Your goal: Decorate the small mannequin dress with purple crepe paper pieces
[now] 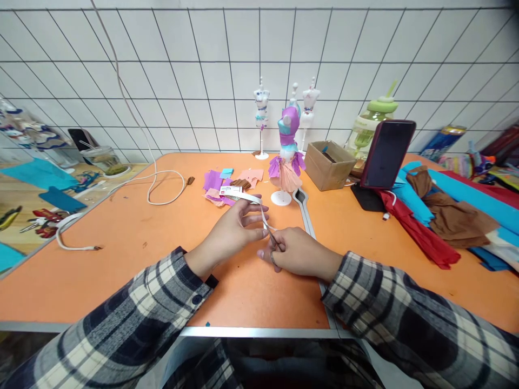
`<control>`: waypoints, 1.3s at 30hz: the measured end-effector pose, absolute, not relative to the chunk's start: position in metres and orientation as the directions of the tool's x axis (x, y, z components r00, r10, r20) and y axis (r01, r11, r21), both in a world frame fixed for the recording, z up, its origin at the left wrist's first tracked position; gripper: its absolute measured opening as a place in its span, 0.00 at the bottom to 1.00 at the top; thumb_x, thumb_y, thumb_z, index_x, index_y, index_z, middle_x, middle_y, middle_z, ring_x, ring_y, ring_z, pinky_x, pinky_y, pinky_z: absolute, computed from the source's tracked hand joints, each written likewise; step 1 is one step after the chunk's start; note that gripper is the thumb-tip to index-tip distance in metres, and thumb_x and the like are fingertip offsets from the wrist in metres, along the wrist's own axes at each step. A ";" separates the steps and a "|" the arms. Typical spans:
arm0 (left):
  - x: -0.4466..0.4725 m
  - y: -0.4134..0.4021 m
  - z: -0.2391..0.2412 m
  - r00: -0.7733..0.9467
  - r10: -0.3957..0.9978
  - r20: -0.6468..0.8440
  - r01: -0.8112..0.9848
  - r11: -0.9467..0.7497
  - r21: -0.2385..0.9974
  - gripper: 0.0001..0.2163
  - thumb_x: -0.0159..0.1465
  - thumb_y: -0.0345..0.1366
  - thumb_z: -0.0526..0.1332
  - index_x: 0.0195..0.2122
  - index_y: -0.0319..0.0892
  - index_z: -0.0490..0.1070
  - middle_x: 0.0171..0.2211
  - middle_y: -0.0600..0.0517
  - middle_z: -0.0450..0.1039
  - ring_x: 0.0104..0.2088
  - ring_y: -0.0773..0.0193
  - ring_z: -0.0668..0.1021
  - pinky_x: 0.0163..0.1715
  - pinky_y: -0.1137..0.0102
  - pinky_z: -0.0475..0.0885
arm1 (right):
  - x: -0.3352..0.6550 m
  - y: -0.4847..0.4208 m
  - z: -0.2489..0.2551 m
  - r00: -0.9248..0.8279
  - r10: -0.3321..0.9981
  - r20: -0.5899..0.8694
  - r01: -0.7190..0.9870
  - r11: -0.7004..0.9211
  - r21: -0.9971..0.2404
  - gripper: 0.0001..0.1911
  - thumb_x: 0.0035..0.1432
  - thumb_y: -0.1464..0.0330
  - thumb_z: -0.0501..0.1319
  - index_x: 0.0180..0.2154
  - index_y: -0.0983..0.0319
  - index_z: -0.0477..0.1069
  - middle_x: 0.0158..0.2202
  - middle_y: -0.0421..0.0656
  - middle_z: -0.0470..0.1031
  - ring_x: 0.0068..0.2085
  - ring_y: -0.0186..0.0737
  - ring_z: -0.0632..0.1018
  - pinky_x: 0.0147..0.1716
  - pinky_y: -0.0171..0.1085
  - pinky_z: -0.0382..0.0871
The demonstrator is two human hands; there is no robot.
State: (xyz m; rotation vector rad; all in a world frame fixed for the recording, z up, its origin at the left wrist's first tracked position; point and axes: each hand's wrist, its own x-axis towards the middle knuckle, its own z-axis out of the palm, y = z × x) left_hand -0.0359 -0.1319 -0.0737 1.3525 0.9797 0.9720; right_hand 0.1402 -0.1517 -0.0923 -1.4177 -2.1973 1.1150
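Observation:
My left hand [239,222] is curled around a narrow white tape strip [248,198], which runs over its fingers and hangs toward my other hand. Small scissors [274,248] sit in my right hand [298,251], with fingers in the handle loops and blades close to the strip's hanging end. Whether the blades touch the strip, I cannot tell. Just beyond stands a mini dress form [289,135] wearing purple and blue paper on top and a peach and purple ruffled skirt. Scraps of purple crepe paper [213,181] lie past my left hand, beside a small white box [231,190].
Two other mini dress forms [261,108] stand by the tiled wall. A cardboard box [329,165], a phone on a stand [387,154] and a green-lidded bottle [375,124] are at back right. Red fabric-like paper [421,237] lies right; a white cable [152,178] loops left.

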 end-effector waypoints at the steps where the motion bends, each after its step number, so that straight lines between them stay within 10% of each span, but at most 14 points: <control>1: -0.036 -0.132 -0.074 0.311 0.950 0.009 0.010 -0.012 1.000 0.28 0.50 0.25 0.69 0.52 0.43 0.63 0.51 0.45 0.69 0.53 0.55 0.76 0.48 0.61 0.74 | 0.140 -0.152 -0.093 -0.465 0.873 -0.145 0.642 0.220 -0.734 0.15 0.58 0.57 0.62 0.27 0.60 0.71 0.21 0.37 0.78 0.24 0.32 0.72 0.24 0.33 0.59; 39: -0.048 -0.125 -0.065 0.403 0.897 -0.183 -0.051 0.221 0.974 0.24 0.52 0.34 0.75 0.50 0.43 0.72 0.49 0.46 0.76 0.46 0.57 0.79 0.45 0.62 0.75 | 0.146 -0.151 -0.080 -0.413 0.899 -0.144 0.743 0.242 -0.624 0.17 0.56 0.52 0.63 0.28 0.59 0.67 0.27 0.38 0.73 0.28 0.36 0.70 0.26 0.36 0.55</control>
